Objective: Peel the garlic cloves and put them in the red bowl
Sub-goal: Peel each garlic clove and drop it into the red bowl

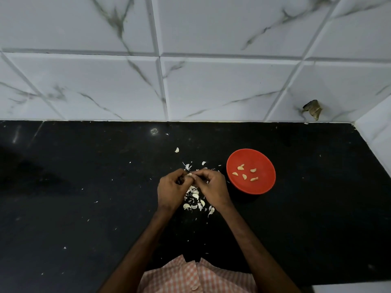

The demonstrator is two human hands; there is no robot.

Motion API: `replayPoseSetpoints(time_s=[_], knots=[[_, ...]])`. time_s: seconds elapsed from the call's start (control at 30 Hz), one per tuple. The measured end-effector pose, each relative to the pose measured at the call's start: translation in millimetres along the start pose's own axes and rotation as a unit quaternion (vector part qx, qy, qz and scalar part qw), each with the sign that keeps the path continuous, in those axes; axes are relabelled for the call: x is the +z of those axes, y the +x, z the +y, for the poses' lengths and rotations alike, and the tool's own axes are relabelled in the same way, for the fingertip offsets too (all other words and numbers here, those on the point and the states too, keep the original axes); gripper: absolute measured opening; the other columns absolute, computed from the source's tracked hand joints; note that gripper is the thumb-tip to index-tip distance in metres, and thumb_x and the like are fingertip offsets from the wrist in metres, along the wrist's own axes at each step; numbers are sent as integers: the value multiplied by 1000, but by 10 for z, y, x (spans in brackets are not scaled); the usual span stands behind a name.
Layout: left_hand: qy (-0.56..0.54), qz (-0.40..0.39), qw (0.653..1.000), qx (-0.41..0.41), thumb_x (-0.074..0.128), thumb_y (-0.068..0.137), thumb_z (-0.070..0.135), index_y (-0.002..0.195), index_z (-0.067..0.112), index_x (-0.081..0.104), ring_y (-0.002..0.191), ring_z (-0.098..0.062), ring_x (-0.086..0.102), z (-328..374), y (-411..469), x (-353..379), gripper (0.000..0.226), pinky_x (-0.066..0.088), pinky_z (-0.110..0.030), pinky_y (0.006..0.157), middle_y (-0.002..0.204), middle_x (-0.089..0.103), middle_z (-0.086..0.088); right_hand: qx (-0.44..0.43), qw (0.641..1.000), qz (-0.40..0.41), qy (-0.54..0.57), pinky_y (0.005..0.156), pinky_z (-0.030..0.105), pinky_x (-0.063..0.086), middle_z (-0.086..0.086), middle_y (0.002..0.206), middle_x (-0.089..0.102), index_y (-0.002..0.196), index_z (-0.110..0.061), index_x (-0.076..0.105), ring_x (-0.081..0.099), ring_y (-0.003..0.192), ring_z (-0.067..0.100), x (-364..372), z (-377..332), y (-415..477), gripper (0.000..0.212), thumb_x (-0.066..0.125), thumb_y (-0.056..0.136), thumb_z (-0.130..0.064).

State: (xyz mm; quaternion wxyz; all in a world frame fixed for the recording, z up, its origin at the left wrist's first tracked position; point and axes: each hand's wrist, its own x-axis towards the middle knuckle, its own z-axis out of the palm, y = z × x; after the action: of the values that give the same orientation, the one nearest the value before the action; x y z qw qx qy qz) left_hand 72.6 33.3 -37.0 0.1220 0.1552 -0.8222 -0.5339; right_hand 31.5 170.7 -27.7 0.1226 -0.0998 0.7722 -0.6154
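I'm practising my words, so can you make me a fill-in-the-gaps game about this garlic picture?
The bowl is coloured ____.
It holds ____ peeled cloves.
The left hand and right hand both pinch one clove above the ____ counter.
Missing words: red, five, black.

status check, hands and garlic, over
Left hand and right hand pinch one garlic clove above the garlic pile. Five peeled cloves in red bowl. Nothing between hands and bowl.
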Motion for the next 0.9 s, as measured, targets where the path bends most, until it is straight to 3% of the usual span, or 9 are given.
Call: replayPoseSetpoints(time_s=[0.07,0.17,0.33,0.47,0.63,0.73,0.83,0.9], knots=[[-21,-4,1000,-6,58,79,43,67,31,62,51,-6,45,7,-11,7,18,38,-30,52,56,53,9,12,1000,6,16,86,50,61,-3,92,78,92,-29,77,75,90,18,10,-14,-1,21,70,93,-10],[-74,4,997,-33,59,78,39,67,19,65,54,-8,44,38,-13,21,24,37,-30,53,58,56,-1,67,993,27,96,85,50,61,7,89,78,93,-15,78,76,87,25,27,-25,-10,14,68,94,-5],[-119,30,989,-77,56,83,25,68,12,65,59,-13,49,-5,0,-26,21,40,-33,56,63,61,-8,121,972,41,195,81,38,62,15,86,76,97,0,74,73,82,24,10,-78,-11,9,66,95,-5],[-98,-14,993,-56,58,89,15,66,20,64,55,-7,44,52,-20,23,24,36,-29,51,57,57,6,123,971,37,203,74,37,63,11,90,75,103,1,72,72,83,18,31,-98,-21,13,65,97,-8],[-107,-20,993,-44,57,90,6,65,12,63,54,-6,44,80,5,36,26,35,-21,50,57,57,5,129,968,55,207,73,40,63,13,97,71,111,-4,69,71,85,22,-11,-71,-1,15,65,98,-10],[-108,-19,993,-43,56,87,12,64,10,61,54,-5,42,89,2,53,24,35,-21,51,55,55,8,107,982,32,152,79,43,63,12,101,75,106,-10,73,74,93,25,2,-33,2,11,66,97,-10],[-111,-27,992,-51,54,93,3,66,8,59,56,-7,44,62,0,47,28,36,-22,53,58,54,6,101,985,39,138,83,43,63,12,93,77,99,-4,75,76,90,25,17,-35,2,9,67,96,-5],[-112,-25,992,-55,53,99,7,70,12,59,60,-7,48,54,-10,35,30,39,-24,56,63,57,5,107,982,55,147,83,45,62,11,88,77,96,-3,75,76,85,23,19,-51,4,8,68,95,-6]])
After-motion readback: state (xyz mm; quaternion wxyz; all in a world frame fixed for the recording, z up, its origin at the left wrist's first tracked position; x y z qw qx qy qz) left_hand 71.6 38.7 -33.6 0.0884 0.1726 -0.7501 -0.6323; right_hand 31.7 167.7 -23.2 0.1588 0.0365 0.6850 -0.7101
